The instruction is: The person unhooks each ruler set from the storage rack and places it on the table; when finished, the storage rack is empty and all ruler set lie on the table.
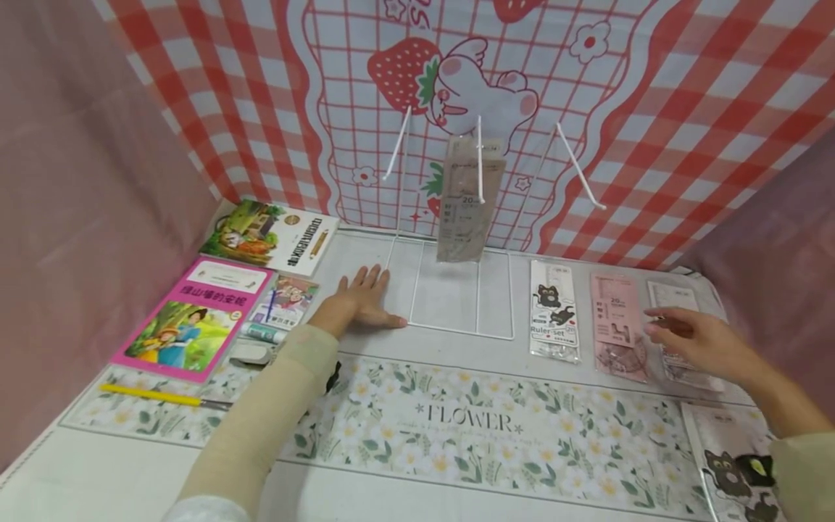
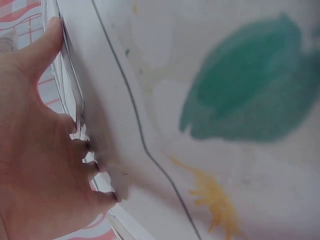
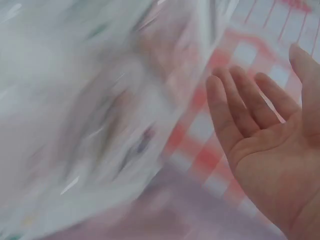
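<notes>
In the head view my left hand (image 1: pixel 362 299) rests on the table with fingers spread, its thumb at the front corner of a white wire display rack (image 1: pixel 459 332). The left wrist view shows that hand (image 2: pixel 37 150) with its fingers straight. A brownish packaged ruler set (image 1: pixel 462 217) hangs from the rack's middle hook. Over on the right, my right hand (image 1: pixel 701 341) is above a clear-packed ruler set (image 1: pixel 672 293), partly covering it. Beside that lie a pink ruler set (image 1: pixel 615 312) and a white one with black cats (image 1: pixel 553 297). The right wrist view shows the right palm (image 3: pixel 280 160) holding nothing.
At left lie a picture book (image 1: pixel 274 235), a pink-bordered book (image 1: pixel 196 315), a small booklet (image 1: pixel 287 299), a green-and-white tube (image 1: pixel 263 333) and a yellow-handled brush (image 1: pixel 153 394). Another cat ruler pack (image 1: pixel 724 471) lies at front right. A floral mat (image 1: pixel 463 442) spans the front.
</notes>
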`<state>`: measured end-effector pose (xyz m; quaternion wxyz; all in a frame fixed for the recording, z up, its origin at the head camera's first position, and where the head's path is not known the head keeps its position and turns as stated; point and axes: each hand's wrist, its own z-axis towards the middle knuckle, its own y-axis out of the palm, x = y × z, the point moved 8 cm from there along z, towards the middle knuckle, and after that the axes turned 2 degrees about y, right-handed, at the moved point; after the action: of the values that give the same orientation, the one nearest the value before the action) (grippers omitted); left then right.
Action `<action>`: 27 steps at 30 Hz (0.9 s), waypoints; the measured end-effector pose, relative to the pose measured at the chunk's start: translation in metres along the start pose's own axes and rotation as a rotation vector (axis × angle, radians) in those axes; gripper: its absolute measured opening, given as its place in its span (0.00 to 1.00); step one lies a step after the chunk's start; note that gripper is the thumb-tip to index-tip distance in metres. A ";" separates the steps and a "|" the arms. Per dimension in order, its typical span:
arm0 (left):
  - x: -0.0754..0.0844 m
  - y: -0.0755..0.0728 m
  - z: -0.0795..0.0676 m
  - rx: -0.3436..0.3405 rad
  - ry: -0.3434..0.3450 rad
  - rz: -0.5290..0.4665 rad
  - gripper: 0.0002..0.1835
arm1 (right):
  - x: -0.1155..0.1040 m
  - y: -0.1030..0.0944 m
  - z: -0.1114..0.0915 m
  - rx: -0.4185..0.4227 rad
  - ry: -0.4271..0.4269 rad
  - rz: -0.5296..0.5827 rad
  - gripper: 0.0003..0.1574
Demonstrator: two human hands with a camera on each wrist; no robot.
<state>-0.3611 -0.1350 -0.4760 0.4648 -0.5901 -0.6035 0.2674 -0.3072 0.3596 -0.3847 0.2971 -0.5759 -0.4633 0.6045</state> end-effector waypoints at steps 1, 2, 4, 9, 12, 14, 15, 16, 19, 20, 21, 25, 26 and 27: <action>0.000 -0.001 0.001 0.002 0.002 0.001 0.63 | -0.017 -0.002 0.009 0.022 -0.047 0.005 0.35; 0.000 -0.003 0.001 0.006 0.004 0.002 0.63 | -0.033 -0.003 0.020 0.039 -0.079 0.006 0.36; 0.000 -0.005 0.001 0.014 0.004 0.002 0.63 | -0.065 -0.006 0.041 0.078 -0.128 0.026 0.36; -0.001 -0.004 -0.001 0.002 -0.005 0.002 0.63 | -0.133 -0.008 0.091 0.156 -0.220 0.198 0.35; 0.001 -0.002 -0.003 -0.005 -0.005 -0.002 0.63 | -0.170 -0.007 0.114 0.218 -0.317 0.315 0.36; 0.002 0.000 -0.004 -0.004 -0.008 -0.008 0.62 | -0.191 -0.005 0.127 0.259 -0.352 0.390 0.39; 0.002 0.000 -0.004 -0.001 -0.010 -0.008 0.62 | -0.200 -0.005 0.133 0.287 -0.362 0.425 0.41; 0.002 0.000 -0.005 0.002 -0.012 -0.009 0.62 | -0.209 -0.006 0.138 0.310 -0.368 0.475 0.42; 0.002 0.000 -0.005 0.002 -0.023 -0.004 0.62 | -0.230 -0.013 0.150 0.377 -0.376 0.651 0.43; 0.002 0.000 -0.005 0.001 -0.024 -0.002 0.62 | -0.236 -0.016 0.152 0.403 -0.380 0.690 0.41; 0.002 0.000 -0.004 0.001 -0.025 -0.001 0.63 | -0.241 -0.019 0.153 0.425 -0.386 0.727 0.38; 0.002 0.001 -0.002 -0.001 -0.030 0.004 0.63 | -0.255 -0.027 0.153 0.497 -0.406 0.783 0.24; 0.002 0.001 -0.001 -0.001 -0.032 0.006 0.63 | -0.257 -0.028 0.153 0.512 -0.406 0.781 0.22; 0.001 0.002 -0.001 -0.002 -0.035 0.007 0.63 | -0.258 -0.029 0.152 0.522 -0.412 0.785 0.20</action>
<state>-0.3593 -0.1339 -0.4768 0.4526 -0.5877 -0.6098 0.2789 -0.4182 0.1073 -0.2642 0.0843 -0.4818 -0.0948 0.8670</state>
